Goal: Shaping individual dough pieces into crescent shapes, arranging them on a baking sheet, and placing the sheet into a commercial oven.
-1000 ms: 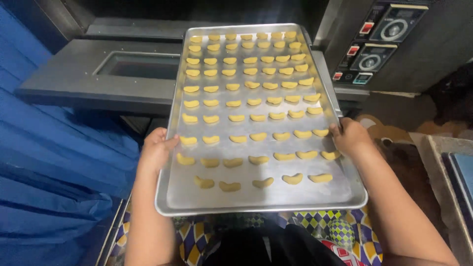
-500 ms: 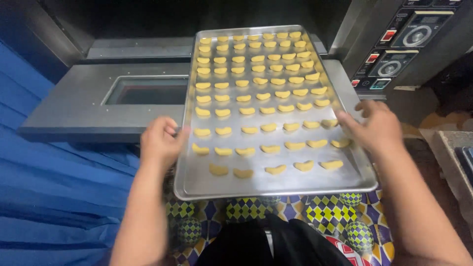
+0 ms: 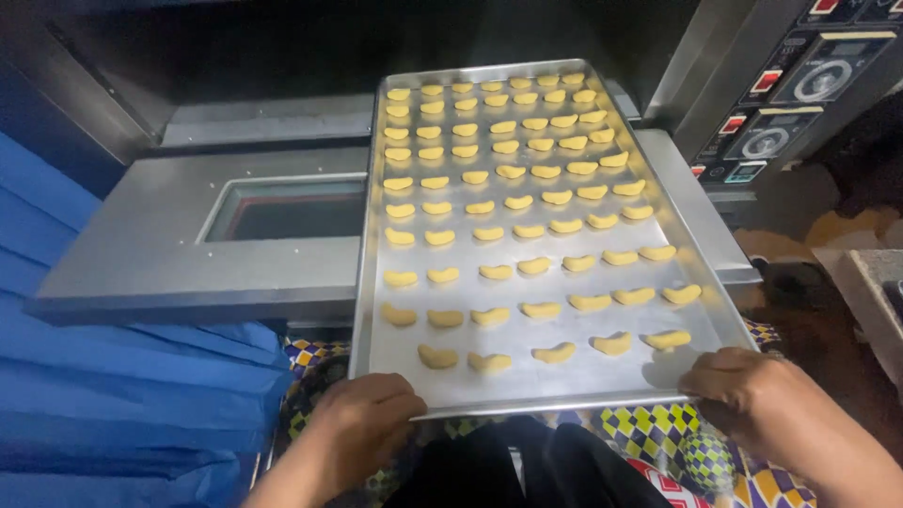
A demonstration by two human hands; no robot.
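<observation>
The baking tray (image 3: pixel 555 390) is full and lies over the open oven door (image 3: pixel 188 254), its far end at the dark oven mouth (image 3: pixel 376 47). It is not yet all the way in; the near end hangs out toward the person. The left hand (image 3: pixel 362 423) is curled on the near rim and the right hand (image 3: pixel 743 386) grips the near right corner. On the tray, rows of small yellow curved cookies (image 3: pixel 513 202) sit apart, pale and unbaked-looking.
</observation>
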